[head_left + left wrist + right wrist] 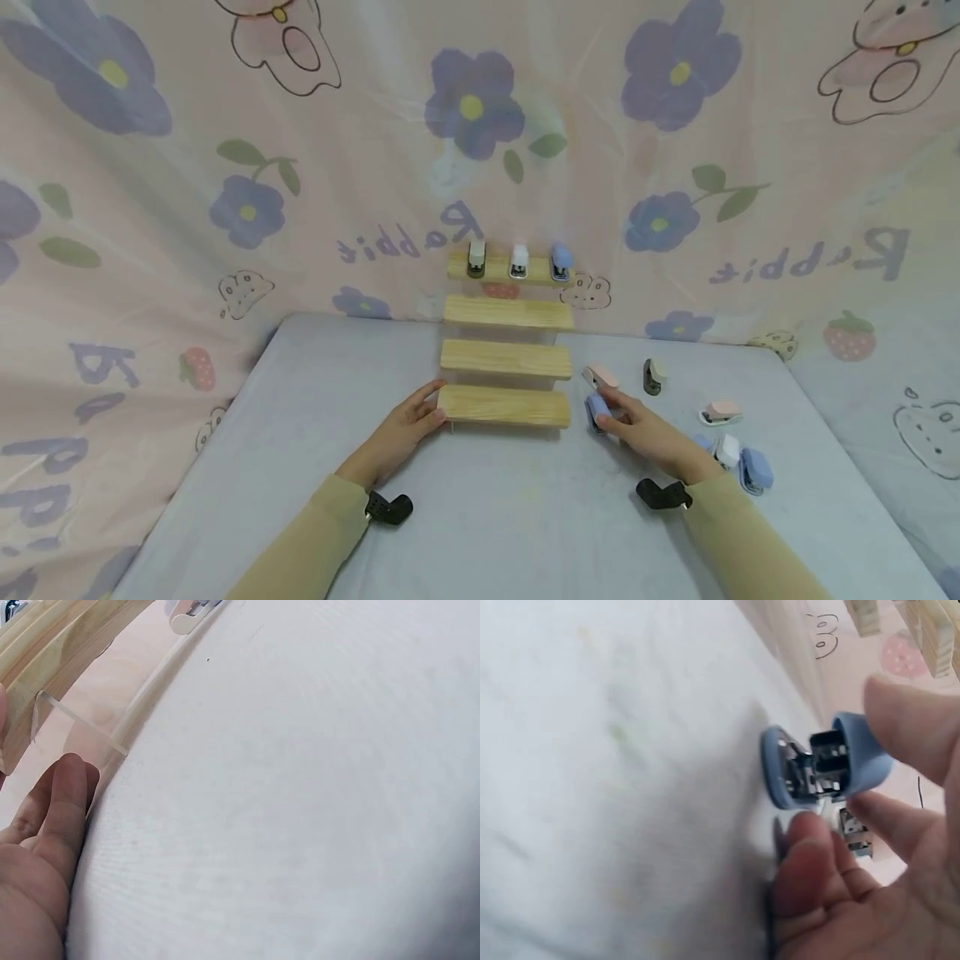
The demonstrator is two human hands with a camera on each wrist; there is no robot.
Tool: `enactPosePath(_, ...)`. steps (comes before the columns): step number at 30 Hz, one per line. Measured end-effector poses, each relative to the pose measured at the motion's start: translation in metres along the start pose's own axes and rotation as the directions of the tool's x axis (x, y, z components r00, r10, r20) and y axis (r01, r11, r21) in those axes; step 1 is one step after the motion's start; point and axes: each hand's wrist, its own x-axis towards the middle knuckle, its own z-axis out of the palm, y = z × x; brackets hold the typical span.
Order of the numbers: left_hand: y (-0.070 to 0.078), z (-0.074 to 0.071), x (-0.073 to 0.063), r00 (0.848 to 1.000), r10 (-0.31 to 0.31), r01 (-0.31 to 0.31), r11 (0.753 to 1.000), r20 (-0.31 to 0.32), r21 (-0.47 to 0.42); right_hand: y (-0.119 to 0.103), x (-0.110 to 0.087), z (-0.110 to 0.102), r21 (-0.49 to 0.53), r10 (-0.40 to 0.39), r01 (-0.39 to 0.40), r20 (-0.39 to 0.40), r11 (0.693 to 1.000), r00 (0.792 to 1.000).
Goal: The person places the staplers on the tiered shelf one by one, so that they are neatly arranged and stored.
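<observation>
A printed cloth [555,200] with purple flowers, rabbits and strawberries hangs behind a pale worktop [495,517]. Two yellowish sleeves [303,542] reach in from the near side.

At the far middle of the worktop stands a wooden rack [506,358] of four steps, each higher than the one in front, with clear supports [82,724] underneath.

The left hand [401,429] holds the left end of the lowest step, thumb near its front corner and index finger toward its back corner. The right hand [645,429] is partly closed, pinching a blue stapler [596,412] between thumb and fingers, just right of that step; whether the stapler touches the worktop cannot be told. A black device [390,508] sits at each wrist.

Three staplers stand in a row on the top step: a cream-and-dark one [476,259], a white one [519,262] and another blue one [560,262]. A pink stapler [602,377] lies just beyond the right hand. Farther right are a dark stapler with a cream top [653,377], a second pink one [720,412] and a close group [755,471] of blue and white staplers, partly hidden by the right arm.
</observation>
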Motion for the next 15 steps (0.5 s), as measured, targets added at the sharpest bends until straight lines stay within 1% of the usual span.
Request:
enactPosePath(4, -0.0027, 0.0009, 0.0011, 1.000, -0.004, 0.004, 1.000, -0.004, -0.004, -0.0023, 0.0019, -0.0035, -0.025, 0.007, -0.005, 0.047, 1.000, 0.999)
enactPosePath(9, -0.0063, -0.0007, 0.0025, 1.000, -0.005, 0.005, 1.000, -0.010, 0.009, -0.0070, 0.0038, -0.0056, -0.016, 0.008, -0.007, 0.091, 1.000, 0.996)
enactPosePath(15, -0.0047, -0.0013, 0.0023, 1.000, -0.005, 0.005, 1.000, -0.013, 0.012, -0.0053, 0.0060, -0.0041, -0.021, 0.025, -0.023, 0.068, 1.000, 0.997)
